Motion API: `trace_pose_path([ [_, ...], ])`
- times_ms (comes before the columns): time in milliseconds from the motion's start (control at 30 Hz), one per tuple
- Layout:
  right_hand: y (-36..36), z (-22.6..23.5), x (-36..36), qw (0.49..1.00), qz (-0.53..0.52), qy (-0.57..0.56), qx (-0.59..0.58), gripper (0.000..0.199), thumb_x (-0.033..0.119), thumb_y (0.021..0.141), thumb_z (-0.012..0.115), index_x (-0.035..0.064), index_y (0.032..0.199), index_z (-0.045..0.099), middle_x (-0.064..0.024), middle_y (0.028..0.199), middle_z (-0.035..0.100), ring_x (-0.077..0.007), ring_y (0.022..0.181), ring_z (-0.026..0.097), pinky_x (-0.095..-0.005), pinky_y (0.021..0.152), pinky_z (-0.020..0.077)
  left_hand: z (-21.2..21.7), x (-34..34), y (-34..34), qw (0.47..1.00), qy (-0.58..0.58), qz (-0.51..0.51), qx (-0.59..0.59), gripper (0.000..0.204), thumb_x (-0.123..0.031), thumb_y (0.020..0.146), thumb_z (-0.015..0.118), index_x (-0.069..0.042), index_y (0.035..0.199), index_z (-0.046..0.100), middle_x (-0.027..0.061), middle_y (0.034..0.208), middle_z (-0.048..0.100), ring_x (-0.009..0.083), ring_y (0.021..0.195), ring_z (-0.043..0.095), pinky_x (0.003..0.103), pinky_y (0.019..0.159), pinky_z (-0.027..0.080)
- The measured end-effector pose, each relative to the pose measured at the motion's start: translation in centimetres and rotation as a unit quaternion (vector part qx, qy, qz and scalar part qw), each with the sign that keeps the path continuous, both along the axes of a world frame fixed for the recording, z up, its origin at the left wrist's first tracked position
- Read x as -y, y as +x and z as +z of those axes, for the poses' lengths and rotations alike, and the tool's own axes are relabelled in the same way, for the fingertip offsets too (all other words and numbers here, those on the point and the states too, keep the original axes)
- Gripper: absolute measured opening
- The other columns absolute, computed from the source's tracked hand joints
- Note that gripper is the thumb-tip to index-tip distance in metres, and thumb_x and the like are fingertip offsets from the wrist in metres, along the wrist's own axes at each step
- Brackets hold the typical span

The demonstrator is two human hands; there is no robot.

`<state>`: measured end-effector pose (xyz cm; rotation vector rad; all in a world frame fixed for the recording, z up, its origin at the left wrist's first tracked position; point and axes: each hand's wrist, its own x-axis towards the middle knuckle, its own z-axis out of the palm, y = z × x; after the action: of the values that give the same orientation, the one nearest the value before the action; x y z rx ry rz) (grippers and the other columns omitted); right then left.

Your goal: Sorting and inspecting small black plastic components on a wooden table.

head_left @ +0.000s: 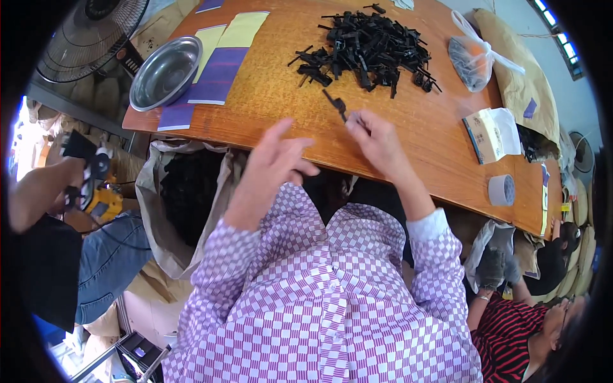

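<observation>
In my right hand (378, 142), thumb and fingers are closed on one end of a small black plastic part (336, 103) with a thin stem. It is held over the near side of the wooden table. My left hand (273, 167) is at the table's front edge, slightly blurred, its fingers apart and nothing seen in them. Beyond both hands lies a heap of similar black parts (377, 50), with a few loose ones at its left side.
A metal bowl (167, 71) stands at the table's left, beside purple and yellow sheets (220, 67). To the right are a knotted plastic bag (470, 64), a small box (488, 137) and a tape roll (501, 190). An open sack (150, 191) of black pieces stands below. People sit on both sides.
</observation>
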<state>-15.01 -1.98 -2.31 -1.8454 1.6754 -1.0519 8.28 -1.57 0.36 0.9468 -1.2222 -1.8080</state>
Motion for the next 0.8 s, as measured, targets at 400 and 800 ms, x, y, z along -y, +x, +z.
trace_pose_path([
  [400,-0.2,-1.1,-9.2,0.998,0.036,-0.049,0.023,0.014,0.005,0.086,0.058,0.0009,0.099,0.056,-0.0170,0.077,0.060,-0.0314,0.070,0.063,-0.0322,0.057,0.0472,-2.7,-0.7,-7.4,0.945,0.252,-0.091,-0.186,0.037,-0.013,0.092,0.057,-0.006,0.126,0.048,0.0113,0.100,0.064,0.0115,0.072,0.063,0.017,0.057,0.048],
  [800,0.9,0.7,-9.8,0.913,0.011,0.112,0.393,0.030,0.019,0.099,0.042,-0.0002,0.121,0.046,0.0005,0.069,0.049,-0.0051,0.057,0.043,-0.0204,0.050,0.0351,-1.9,-3.1,-8.8,0.993,-0.097,-0.063,0.015,0.037,0.006,0.085,0.057,-0.002,0.121,0.053,0.0062,0.096,0.064,0.0065,0.076,0.058,0.019,0.063,0.049],
])
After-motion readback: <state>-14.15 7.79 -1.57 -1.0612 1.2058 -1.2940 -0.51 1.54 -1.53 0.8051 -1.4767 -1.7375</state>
